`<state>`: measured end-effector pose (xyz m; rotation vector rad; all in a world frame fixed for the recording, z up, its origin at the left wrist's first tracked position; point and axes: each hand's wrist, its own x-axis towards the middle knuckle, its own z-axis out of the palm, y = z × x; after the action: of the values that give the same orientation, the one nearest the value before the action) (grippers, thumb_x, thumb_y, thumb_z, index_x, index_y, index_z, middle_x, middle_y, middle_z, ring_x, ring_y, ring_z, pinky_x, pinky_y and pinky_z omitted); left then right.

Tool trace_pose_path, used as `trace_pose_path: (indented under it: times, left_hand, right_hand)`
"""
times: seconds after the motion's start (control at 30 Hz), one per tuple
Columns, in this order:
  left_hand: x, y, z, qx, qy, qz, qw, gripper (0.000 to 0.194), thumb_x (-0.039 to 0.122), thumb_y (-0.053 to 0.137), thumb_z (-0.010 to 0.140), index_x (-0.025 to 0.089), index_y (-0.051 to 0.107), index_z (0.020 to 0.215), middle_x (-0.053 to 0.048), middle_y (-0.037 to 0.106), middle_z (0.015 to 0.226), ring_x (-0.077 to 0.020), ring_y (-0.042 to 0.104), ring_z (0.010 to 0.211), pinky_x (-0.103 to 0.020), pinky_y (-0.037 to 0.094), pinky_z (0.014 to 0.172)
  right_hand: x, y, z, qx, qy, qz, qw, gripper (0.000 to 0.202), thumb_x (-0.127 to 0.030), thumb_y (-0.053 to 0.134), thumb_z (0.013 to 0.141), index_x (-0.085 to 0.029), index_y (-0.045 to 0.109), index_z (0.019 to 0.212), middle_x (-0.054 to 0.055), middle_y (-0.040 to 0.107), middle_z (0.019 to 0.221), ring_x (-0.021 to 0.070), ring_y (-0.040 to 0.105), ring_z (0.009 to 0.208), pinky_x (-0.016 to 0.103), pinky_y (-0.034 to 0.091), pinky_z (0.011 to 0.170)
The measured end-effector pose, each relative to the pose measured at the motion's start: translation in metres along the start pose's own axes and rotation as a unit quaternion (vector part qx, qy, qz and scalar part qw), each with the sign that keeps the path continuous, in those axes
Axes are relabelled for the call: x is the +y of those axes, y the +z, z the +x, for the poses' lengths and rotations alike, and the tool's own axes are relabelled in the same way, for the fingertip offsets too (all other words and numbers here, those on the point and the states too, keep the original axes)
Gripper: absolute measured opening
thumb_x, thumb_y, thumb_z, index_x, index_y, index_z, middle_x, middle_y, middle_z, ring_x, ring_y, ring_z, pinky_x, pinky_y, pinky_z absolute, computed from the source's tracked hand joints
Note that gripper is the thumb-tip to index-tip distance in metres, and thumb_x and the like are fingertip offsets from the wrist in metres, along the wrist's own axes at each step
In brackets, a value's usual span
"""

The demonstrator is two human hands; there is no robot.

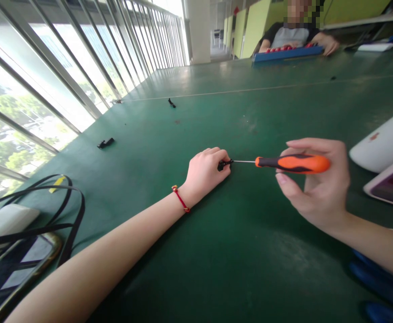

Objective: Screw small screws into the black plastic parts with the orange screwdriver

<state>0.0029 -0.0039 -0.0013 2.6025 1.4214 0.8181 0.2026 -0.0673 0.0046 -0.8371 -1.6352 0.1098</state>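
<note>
In the head view, my left hand [207, 168] is closed around a small black part [223, 165] at the middle of the table. The part's exact kind is too small to make out. An orange and black screwdriver [292, 163] lies level, with its thin shaft pointing left and its tip meeting the part. Loosely curled about the handle, my right hand [327, 184] has its thumb below and its fingers above, the handle's butt end near the palm. A red cord bracelet [181, 198] circles my left wrist.
The green table [196, 269] holds two loose black pieces, one nearer [105, 143] and one farther [171, 103]. Black straps [78, 211] and a phone-like device [24, 264] lie at left. White objects [381, 146] stand at right. Across sits a person [292, 36] behind a blue tray [289, 54].
</note>
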Motion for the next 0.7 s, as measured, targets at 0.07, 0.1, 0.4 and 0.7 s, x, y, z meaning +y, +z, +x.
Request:
trace_pose_path:
  times: [0.07, 0.1, 0.4, 0.7]
  left_hand:
    - [0.0001, -0.0001, 0.0001, -0.001, 0.000, -0.001, 1.000, 0.008, 0.020, 0.058, 0.079, 0.019, 0.066, 0.081, -0.001, 0.070, 0.086, -0.0157, 0.063, 0.079, -0.027, 0.045, 0.068]
    - [0.0001, -0.0001, 0.0001, 0.000, 0.000, -0.002, 1.000, 0.008, 0.020, 0.058, 0.079, 0.019, 0.066, 0.081, 0.000, 0.070, 0.087, -0.0157, 0.063, 0.079, -0.027, 0.045, 0.068]
    - [0.0008, -0.0005, -0.0004, -0.001, -0.003, 0.001, 1.000, 0.010, 0.020, 0.057, 0.079, 0.020, 0.066, 0.081, -0.001, 0.071, 0.088, -0.0161, 0.063, 0.080, -0.027, 0.045, 0.068]
    - [0.0005, -0.0012, -0.0002, -0.004, -0.005, -0.001, 1.000, 0.010, 0.020, 0.057, 0.080, 0.019, 0.066, 0.082, -0.001, 0.070, 0.088, -0.0159, 0.062, 0.079, -0.027, 0.045, 0.068]
  right_hand:
    - [0.0003, -0.0008, 0.0005, -0.025, 0.005, 0.010, 1.000, 0.048, -0.019, 0.071, 0.070, -0.026, 0.055, 0.114, 0.002, 0.057, 0.086, 0.0153, 0.059, 0.072, 0.031, 0.050, 0.063]
    - [-0.0005, -0.0014, 0.0005, -0.046, 0.010, -0.007, 0.999, 0.041, -0.020, 0.069, 0.072, -0.026, 0.057, 0.111, 0.000, 0.056, 0.078, 0.0138, 0.057, 0.065, 0.030, 0.048, 0.060]
    - [-0.0015, 0.0003, 0.0008, -0.012, -0.003, 0.000, 1.000, 0.047, -0.020, 0.070, 0.070, -0.028, 0.056, 0.114, 0.004, 0.057, 0.089, 0.0185, 0.060, 0.073, 0.035, 0.052, 0.065]
    - [-0.0037, -0.0012, -0.0015, -0.048, 0.018, -0.044, 0.998, 0.031, -0.019, 0.067, 0.075, -0.026, 0.059, 0.104, -0.001, 0.060, 0.074, 0.0141, 0.058, 0.061, 0.031, 0.048, 0.058]
